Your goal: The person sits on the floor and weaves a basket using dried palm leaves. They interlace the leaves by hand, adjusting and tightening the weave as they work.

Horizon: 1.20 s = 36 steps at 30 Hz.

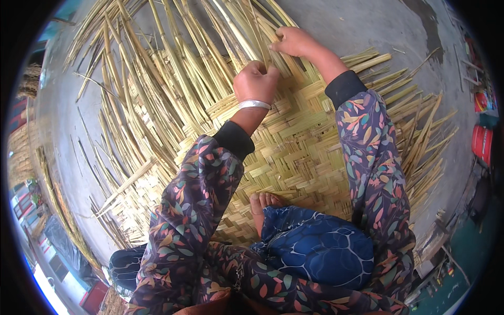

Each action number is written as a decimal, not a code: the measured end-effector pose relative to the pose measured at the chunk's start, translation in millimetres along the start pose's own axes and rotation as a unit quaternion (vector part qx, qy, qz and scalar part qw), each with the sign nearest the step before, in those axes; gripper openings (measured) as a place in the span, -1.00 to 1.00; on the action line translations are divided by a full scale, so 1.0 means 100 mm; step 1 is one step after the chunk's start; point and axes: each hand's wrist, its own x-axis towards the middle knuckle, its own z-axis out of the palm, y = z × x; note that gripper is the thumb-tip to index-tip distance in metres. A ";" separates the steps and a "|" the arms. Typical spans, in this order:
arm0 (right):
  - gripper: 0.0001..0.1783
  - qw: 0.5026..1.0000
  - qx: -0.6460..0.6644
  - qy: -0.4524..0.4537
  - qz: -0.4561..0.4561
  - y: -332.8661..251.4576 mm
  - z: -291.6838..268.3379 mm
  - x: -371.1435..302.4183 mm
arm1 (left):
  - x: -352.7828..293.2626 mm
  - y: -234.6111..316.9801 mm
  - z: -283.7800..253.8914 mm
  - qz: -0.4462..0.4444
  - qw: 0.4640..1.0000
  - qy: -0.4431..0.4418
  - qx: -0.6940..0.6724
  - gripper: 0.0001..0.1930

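- In the head view, a woven mat (pixel 294 142) of flat, pale yellow-green strips lies on the grey floor (pixel 341 23), in front of the seated person; its near edge runs under the person's legs.
- Long loose strips (pixel 157 84) fan out past the mat's far and left edges; shorter loose ends (pixel 422 139) stick out beyond its right edge.
- The left hand (pixel 256 83), with a silver band (pixel 255 105) at the wrist, is curled into a fist near the mat's far edge, seemingly tight around a thin strip (pixel 259 43) that rises from it.
- The right hand (pixel 295 42) is just beyond, over the loose strips, thumb and forefinger close together at a strip; whether they pinch it cannot be told.
- A bare foot (pixel 264 203) rests on the mat toward its near edge.
- The step in hand looks like working strips into the weave at the mat's far side.
- The next move seems to call for keeping neighbouring strips apart, laying one flat over and under in order, and pressing it snug against the finished part without splitting it.
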 end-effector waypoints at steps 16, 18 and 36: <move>-0.60 0.872 0.480 -0.099 -0.004 -0.01 -0.17 -0.30 | 0.07 -0.13 0.15 -0.053 0.996 -0.002 -0.076 -0.67; -0.61 0.848 0.517 -0.116 -0.021 -0.01 -0.22 -0.38 | 0.09 -0.12 0.15 -0.077 0.993 -0.028 -0.079 -0.68; -0.65 0.807 0.563 0.090 0.156 0.58 -0.35 -0.76 | 0.31 -0.14 0.09 0.070 0.954 -0.274 0.100 -0.61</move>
